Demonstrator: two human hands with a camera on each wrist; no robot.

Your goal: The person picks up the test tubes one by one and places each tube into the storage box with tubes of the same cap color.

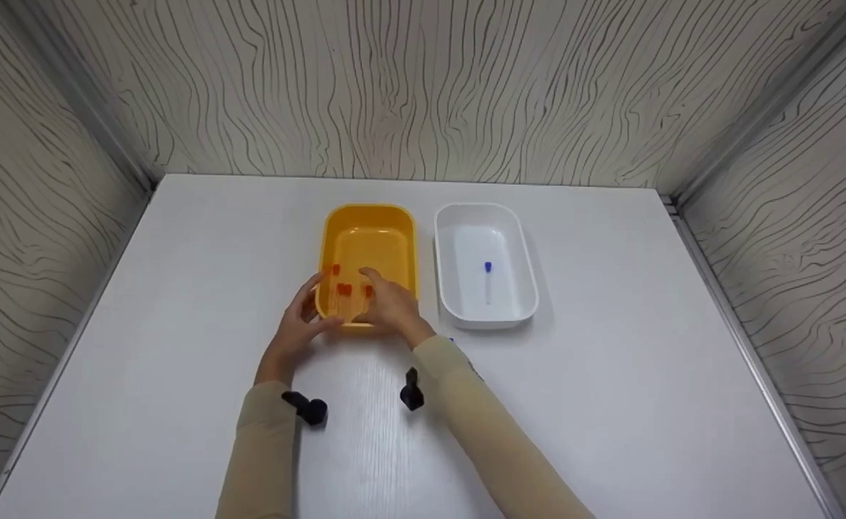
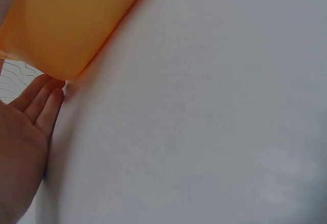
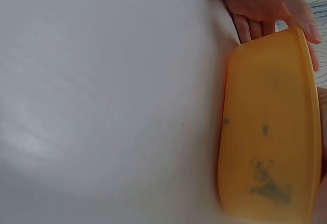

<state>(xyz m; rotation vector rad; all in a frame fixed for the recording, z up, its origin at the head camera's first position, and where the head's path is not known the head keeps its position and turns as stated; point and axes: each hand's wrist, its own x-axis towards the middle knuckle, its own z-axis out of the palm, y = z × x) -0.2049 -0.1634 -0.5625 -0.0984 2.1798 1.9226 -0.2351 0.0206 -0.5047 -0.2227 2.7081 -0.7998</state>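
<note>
A yellow tray (image 1: pixel 372 216) stands at the middle of the table. Inside it lie several thin clear tubes with red caps (image 1: pixel 344 289), towards the near left end. My left hand (image 1: pixel 298 321) grips the tray's near left corner, with thumb and index finger at the rim; in the left wrist view the other fingers (image 2: pixel 43 101) lie against the outer wall. My right hand (image 1: pixel 392 303) reaches over the near right side into the tray, thumb and index finger apart around a red cap (image 1: pixel 368 291). Part of that tube is hidden by the hand.
A white tray (image 1: pixel 486 316) stands to the right of the yellow one, with one blue-capped thin clear tube (image 1: pixel 488 267) in it. Another small blue piece (image 1: pixel 451 339) shows on the table beside the right sleeve, mostly hidden. Patterned walls (image 1: pixel 394 86) enclose the table.
</note>
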